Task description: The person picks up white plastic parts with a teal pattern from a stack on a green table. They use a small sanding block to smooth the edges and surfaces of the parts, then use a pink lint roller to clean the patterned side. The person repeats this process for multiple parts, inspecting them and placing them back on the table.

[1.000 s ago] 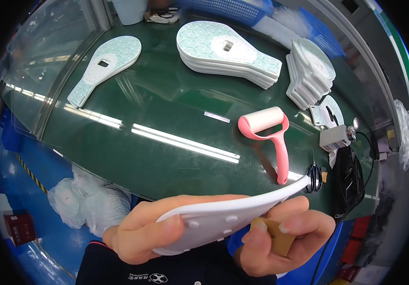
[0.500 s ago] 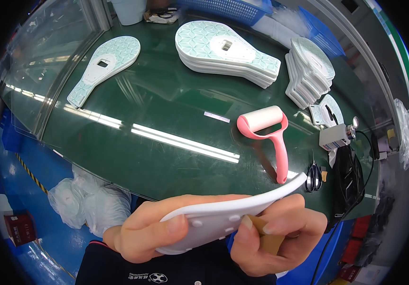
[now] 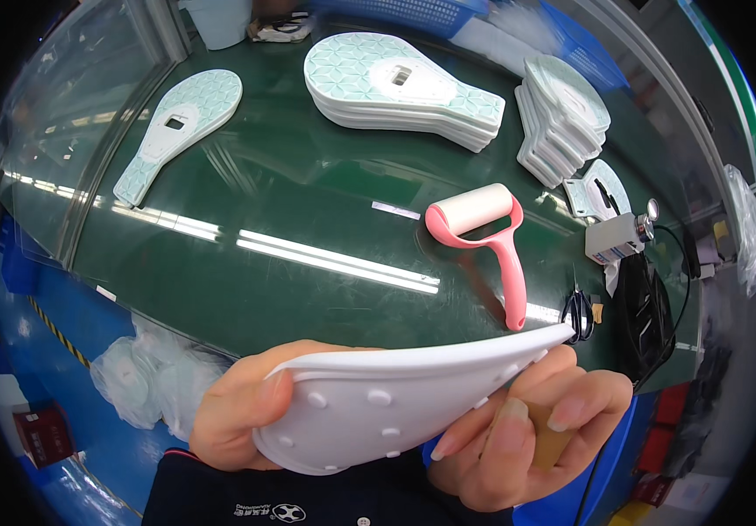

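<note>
The left hand (image 3: 242, 408) is gripping one end of a white panel (image 3: 352, 412) before the green table (image 3: 308, 206); the right hand (image 3: 527, 438), fingers curled, is pinching a tan piece (image 3: 546, 436). A bottle (image 3: 610, 240) and bucket (image 3: 220, 24) are standing behind, contents hidden.

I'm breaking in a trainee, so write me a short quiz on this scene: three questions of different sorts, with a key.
1. True or false: the left grip holds the white studded panel.

2. Pick what the right grip holds:
A) a white bottle
B) a blue basket
C) a tan piece

3. Fill in: in the picture, the scissors lie to the ____ of the pink roller.

Key: 1. True. 2. C. 3. Right.
</note>
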Tool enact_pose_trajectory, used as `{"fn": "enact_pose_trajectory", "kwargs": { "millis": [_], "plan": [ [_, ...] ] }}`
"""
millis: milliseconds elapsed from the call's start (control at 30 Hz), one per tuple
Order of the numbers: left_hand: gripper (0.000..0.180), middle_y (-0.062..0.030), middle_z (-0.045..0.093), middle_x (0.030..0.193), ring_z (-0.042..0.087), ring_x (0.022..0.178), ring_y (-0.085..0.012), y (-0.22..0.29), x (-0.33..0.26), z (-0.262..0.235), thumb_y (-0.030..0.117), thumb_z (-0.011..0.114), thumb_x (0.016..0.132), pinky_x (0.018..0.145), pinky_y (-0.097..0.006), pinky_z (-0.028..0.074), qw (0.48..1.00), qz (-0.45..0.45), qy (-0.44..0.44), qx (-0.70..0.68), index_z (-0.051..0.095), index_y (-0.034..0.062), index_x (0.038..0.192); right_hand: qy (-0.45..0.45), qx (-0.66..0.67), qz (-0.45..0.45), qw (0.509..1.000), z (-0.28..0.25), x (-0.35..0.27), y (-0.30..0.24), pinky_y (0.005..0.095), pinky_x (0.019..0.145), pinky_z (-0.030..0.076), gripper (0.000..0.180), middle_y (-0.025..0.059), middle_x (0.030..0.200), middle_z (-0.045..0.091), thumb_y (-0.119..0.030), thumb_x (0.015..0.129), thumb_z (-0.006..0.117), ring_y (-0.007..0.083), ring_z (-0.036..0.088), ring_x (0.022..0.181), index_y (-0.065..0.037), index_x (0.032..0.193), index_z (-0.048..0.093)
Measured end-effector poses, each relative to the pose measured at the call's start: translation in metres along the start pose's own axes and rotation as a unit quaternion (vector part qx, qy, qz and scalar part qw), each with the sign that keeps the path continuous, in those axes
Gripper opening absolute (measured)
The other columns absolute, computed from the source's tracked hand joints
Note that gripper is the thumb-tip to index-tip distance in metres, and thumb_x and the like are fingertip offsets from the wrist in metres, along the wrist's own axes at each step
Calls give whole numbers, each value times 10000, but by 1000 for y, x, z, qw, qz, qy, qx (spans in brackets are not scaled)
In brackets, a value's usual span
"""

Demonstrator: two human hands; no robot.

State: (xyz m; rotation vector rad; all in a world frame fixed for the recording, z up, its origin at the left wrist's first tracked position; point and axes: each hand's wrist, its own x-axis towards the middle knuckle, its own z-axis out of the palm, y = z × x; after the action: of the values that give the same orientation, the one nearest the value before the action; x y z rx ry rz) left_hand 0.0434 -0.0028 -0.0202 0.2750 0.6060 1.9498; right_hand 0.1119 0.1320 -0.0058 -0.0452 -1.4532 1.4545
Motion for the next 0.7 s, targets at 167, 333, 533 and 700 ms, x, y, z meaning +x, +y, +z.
{"fn": "enact_pose_trajectory", "kwargs": {
  "millis": [167, 333, 533, 700],
  "plan": [
    [589, -262, 396, 1132, 432, 1030, -299, -5, 2, -5, 351, 392, 809, 862, -387, 337, 998, 28, -23, -49, 301, -116, 1155, -16, 17, 0, 1000, -5, 1, 0, 168, 264, 281, 205, 58, 509, 359, -12, 693, 425, 84, 308, 270, 3, 827, 270],
    [554, -273, 397, 1127, 433, 1027, -320, -10, 5, -7, 327, 373, 818, 867, -408, 335, 992, 52, -57, -97, 315, -116, 1145, 14, -12, 0, 1000, -14, 10, -3, 167, 342, 290, 234, 59, 556, 386, 46, 637, 476, 78, 319, 336, -6, 811, 329],
    [515, -286, 399, 1120, 436, 1024, -344, -13, 7, -11, 299, 349, 829, 873, -434, 332, 985, 71, -81, -135, 331, -116, 1133, -49, -26, 3, 998, -23, 16, -2, 147, 488, 329, 308, 61, 628, 461, 142, 531, 601, 74, 406, 484, -3, 757, 450],
    [484, -296, 400, 1115, 437, 1021, -365, -14, 6, -12, 275, 330, 837, 878, -455, 329, 980, 87, -86, -160, 345, -116, 1122, -69, -74, 43, 994, -24, 13, -3, 148, 457, 334, 307, 59, 633, 463, 148, 536, 579, 74, 431, 498, 3, 768, 440]
  ]
}}
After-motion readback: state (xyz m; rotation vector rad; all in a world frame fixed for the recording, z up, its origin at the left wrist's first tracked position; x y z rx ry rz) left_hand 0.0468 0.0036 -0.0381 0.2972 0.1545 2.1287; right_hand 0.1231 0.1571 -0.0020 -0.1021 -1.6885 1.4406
